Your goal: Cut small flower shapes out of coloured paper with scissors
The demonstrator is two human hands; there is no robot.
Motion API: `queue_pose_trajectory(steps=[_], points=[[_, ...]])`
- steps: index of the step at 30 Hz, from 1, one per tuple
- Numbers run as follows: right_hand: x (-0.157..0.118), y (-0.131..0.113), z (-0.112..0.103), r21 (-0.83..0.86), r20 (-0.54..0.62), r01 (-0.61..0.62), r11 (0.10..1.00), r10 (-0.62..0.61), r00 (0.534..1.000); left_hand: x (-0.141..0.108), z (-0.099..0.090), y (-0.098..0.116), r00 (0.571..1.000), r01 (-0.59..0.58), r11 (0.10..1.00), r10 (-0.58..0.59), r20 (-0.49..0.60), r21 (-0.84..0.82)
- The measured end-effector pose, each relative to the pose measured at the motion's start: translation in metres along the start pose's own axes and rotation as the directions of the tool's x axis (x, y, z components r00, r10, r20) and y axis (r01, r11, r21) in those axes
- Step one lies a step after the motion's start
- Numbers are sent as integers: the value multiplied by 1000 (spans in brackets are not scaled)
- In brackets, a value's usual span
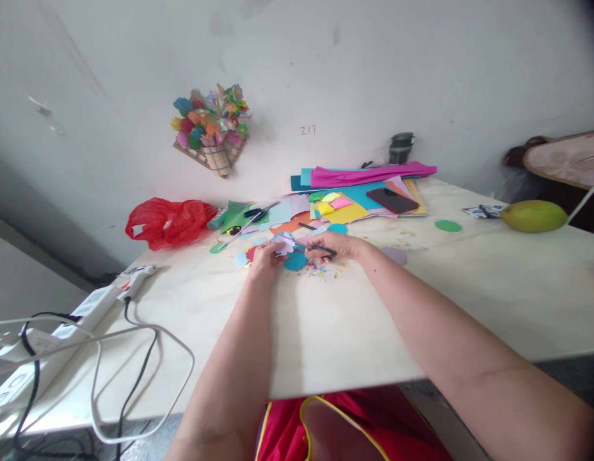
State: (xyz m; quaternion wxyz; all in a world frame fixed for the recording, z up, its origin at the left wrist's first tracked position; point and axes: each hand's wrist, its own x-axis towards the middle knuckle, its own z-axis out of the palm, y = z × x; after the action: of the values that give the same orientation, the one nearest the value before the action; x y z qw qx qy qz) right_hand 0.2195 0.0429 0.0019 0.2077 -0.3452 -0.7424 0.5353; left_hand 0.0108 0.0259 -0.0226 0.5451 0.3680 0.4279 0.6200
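Near the middle of the table, my left hand [265,257] pinches a pale lilac paper piece [285,243] with a scalloped edge. My right hand [328,246] is closed around the dark handles of a pair of scissors [301,244], whose blades point left and touch the lilac piece. Under and beside the hands lie a blue paper circle [296,260], a red paper piece [250,253] and small coloured scraps [326,272]. A lighter blue circle [338,228] rests just behind my right hand.
Coloured sheets [354,211] with a phone [393,200] lie at the back. A red plastic bag [169,221] and second scissors [253,216] are back left, power strip [93,307] and cables left, yellow-green fruit [534,216] right. Paper flowers [210,125] hang on the wall.
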Motion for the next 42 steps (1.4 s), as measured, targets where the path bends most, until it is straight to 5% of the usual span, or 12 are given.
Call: queue_pose_trajectory(steps=[42], points=[[5,7,1,47,-15,60,997,-59,998,0,-1,0,1000,4,1000,-3,17,-28]])
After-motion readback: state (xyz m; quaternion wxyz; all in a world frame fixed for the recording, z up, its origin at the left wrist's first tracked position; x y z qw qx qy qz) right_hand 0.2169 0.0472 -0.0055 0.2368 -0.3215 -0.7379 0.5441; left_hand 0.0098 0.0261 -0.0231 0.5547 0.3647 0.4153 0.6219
